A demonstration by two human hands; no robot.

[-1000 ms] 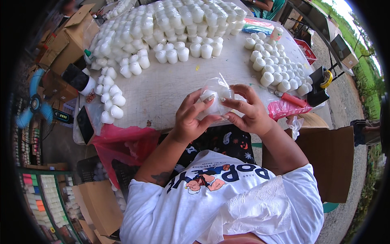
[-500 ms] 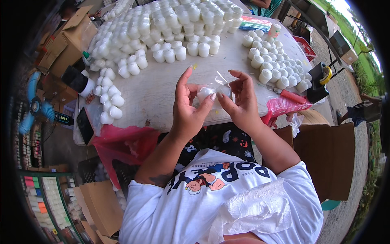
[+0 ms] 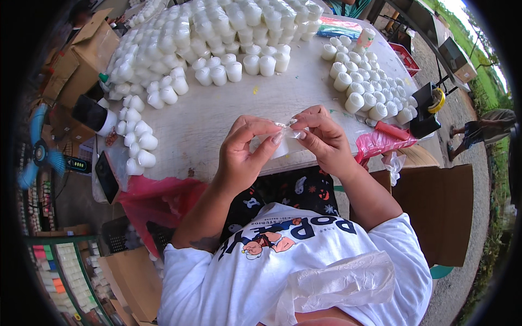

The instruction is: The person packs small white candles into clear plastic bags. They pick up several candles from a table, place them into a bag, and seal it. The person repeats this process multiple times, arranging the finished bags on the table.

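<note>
Above the table's near edge, my left hand [image 3: 246,145] and my right hand [image 3: 325,142] meet, fingertips closed in a pinch. Between them they grip a clear plastic wrapper [image 3: 292,131], gathered at the top. A white votive candle [image 3: 280,150] sits in the wrapper just below my fingers, partly hidden by my left hand. Loose white votive candles [image 3: 365,81] stand in rows on the table's right side. Wrapped candles [image 3: 217,74] sit in small groups beyond my hands, with more groups [image 3: 142,142] down the left side.
A high stack of wrapped candles [image 3: 206,27] fills the far side of the table [image 3: 217,119]. A tape dispenser [image 3: 427,117] stands at the right edge, by pink plastic [image 3: 375,144]. To the left are a phone [image 3: 107,176] and a blue fan [image 3: 41,152]. A person [image 3: 489,127] stands outside at right.
My hands have drawn together; my fingertips, spread around the candle before, now pinch the wrapper's gathered top. The view has shifted slightly, and the person at right shows more.
</note>
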